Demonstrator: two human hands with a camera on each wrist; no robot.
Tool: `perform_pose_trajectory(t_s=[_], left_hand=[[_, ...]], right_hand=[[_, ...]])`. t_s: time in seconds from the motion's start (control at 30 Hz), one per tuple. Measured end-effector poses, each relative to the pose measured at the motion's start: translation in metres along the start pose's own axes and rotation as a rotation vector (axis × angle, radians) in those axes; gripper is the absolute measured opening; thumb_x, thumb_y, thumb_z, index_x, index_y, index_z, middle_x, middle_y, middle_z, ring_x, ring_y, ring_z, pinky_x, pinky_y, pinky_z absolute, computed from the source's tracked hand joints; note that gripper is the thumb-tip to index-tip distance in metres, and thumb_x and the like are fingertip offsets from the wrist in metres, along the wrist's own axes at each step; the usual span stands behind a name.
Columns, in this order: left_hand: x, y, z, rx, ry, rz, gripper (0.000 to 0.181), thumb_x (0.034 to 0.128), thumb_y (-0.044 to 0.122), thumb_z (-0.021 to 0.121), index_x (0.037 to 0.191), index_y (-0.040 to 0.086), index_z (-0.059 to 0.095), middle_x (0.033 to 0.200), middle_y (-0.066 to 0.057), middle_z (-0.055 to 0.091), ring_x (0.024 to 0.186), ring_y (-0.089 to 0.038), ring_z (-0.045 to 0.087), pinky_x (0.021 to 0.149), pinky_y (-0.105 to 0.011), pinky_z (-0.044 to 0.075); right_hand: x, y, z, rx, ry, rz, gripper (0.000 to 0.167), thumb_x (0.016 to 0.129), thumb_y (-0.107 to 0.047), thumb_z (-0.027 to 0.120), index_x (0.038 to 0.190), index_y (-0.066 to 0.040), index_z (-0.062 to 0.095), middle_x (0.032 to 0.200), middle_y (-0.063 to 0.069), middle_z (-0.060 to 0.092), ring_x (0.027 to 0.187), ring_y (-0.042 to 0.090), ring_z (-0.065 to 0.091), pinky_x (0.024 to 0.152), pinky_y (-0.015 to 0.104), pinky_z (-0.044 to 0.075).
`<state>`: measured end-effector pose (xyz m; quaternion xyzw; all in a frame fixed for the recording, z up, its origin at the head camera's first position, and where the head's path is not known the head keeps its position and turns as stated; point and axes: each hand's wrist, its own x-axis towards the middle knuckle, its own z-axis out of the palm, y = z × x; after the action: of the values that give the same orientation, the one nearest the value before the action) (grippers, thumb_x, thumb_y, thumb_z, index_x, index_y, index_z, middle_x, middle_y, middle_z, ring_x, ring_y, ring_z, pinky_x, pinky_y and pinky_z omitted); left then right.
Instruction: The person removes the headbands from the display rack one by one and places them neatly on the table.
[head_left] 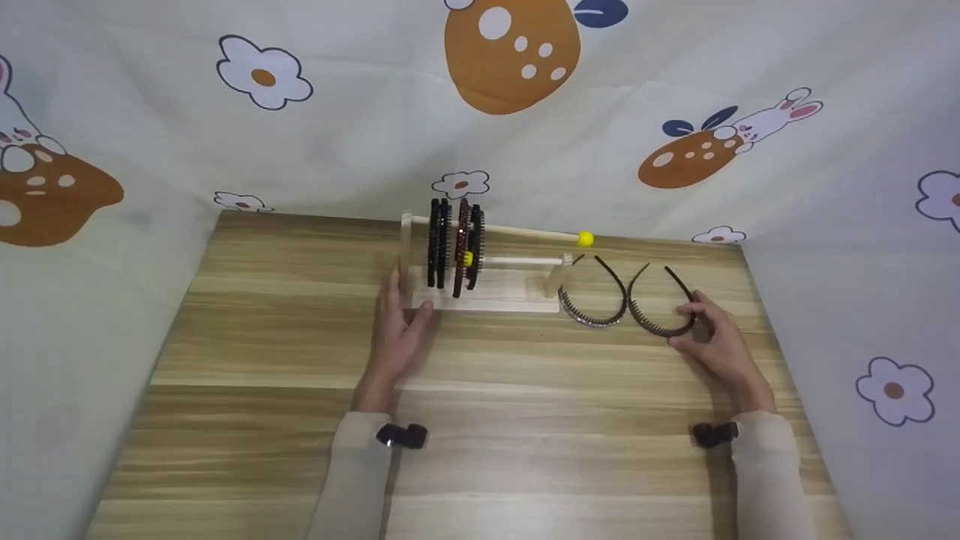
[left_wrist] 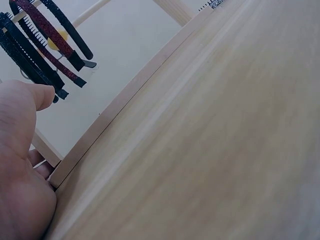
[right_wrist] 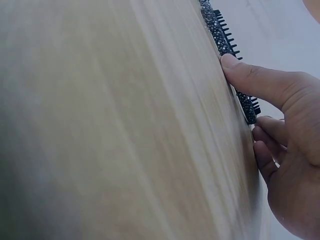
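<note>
Right of the left hand (head_left: 397, 330), touching a wooden rack (head_left: 506, 291) with thumb and fingers wide apart; in the right hand (head_left: 722, 347), pinching a dark headband (head_left: 654, 329).

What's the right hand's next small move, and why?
Probably lift the right headband slightly off the table: the right hand grips its right side, another headband lies close beside it, and the left hand rests at the wooden stand, where more headbands hang.
</note>
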<state>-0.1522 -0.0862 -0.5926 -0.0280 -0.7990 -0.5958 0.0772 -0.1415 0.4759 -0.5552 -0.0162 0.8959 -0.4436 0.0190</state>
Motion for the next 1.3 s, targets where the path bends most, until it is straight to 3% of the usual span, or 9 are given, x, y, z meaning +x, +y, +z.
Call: perform_pose_trajectory(t_s=[0.2,0.5,0.63,0.73,0.87,1.07,1.2,1.3], left_hand=[[0.001,-0.001,-0.001,0.001,0.000,-0.001,0.086,0.1117,0.026,0.065,0.178,0.013,0.012,0.183,-0.023,0.012,0.164,-0.053,0.021,0.126,-0.085,0.017],[-0.001,0.001,0.000,-0.024,-0.001,-0.031,0.088,0.1114,0.031,0.066,0.180,0.020,0.012,0.184,-0.021,0.014,0.164,-0.051,0.022,0.127,-0.083,0.016],[-0.002,0.001,0.000,-0.026,0.001,-0.021,0.086,0.1116,0.029,0.066,0.179,0.017,0.014,0.182,-0.023,0.017,0.161,-0.052,0.028,0.127,-0.082,0.019],[-0.002,0.002,0.000,-0.020,0.003,-0.012,0.085,0.1121,0.029,0.066,0.179,0.016,0.014,0.181,-0.023,0.019,0.159,-0.052,0.031,0.126,-0.083,0.022],[-0.001,0.000,0.000,-0.017,0.007,0.003,0.085,0.1118,0.028,0.066,0.179,0.014,0.014,0.182,-0.024,0.017,0.161,-0.053,0.029,0.126,-0.083,0.021],[0.000,0.002,0.000,-0.039,0.006,-0.017,0.085,0.1122,0.026,0.066,0.178,0.012,0.015,0.183,-0.023,0.014,0.161,-0.054,0.028,0.127,-0.082,0.020],[0.000,0.002,0.000,-0.037,0.003,-0.023,0.085,0.1116,0.026,0.067,0.178,0.012,0.015,0.183,-0.023,0.014,0.161,-0.053,0.029,0.126,-0.083,0.020],[0.001,0.001,0.000,-0.039,0.007,-0.020,0.087,0.1112,0.027,0.068,0.179,0.014,0.015,0.183,-0.023,0.014,0.160,-0.053,0.030,0.125,-0.084,0.021]], right_hand=[[0.002,-0.003,0.001,-0.040,0.000,0.004,0.073,0.088,0.006,0.089,0.153,0.006,0.056,0.177,0.034,0.025,0.163,0.057,0.023,0.133,0.067,0.022],[0.001,-0.010,0.000,0.057,0.051,0.069,0.088,0.086,0.004,0.092,0.162,0.002,0.048,0.180,0.029,0.019,0.164,0.056,0.021,0.135,0.067,0.011],[-0.001,-0.013,-0.002,0.036,0.112,0.087,0.086,0.090,0.001,0.090,0.165,-0.002,0.047,0.176,0.025,0.035,0.159,0.049,0.035,0.132,0.066,0.025],[-0.002,-0.013,-0.003,0.003,0.152,0.079,0.083,0.092,0.000,0.090,0.164,-0.003,0.049,0.166,0.025,0.048,0.151,0.044,0.045,0.124,0.049,0.042],[-0.006,-0.017,-0.001,-0.018,0.198,0.065,0.081,0.093,-0.005,0.091,0.163,-0.005,0.051,0.161,0.024,0.053,0.145,0.038,0.050,0.106,0.023,0.047],[-0.011,-0.039,0.010,-0.026,0.260,0.062,0.075,0.093,-0.003,0.090,0.160,-0.003,0.056,0.154,0.023,0.059,0.135,0.033,0.055,0.098,0.028,0.048],[-0.011,-0.043,0.018,-0.001,0.305,0.043,0.074,0.088,-0.005,0.095,0.154,-0.007,0.063,0.138,0.005,0.065,0.118,0.018,0.061,0.085,0.020,0.050],[-0.012,-0.051,0.024,0.043,0.340,0.010,0.070,0.085,-0.001,0.096,0.148,-0.005,0.068,0.128,-0.007,0.065,0.109,0.016,0.064,0.076,0.015,0.050]])
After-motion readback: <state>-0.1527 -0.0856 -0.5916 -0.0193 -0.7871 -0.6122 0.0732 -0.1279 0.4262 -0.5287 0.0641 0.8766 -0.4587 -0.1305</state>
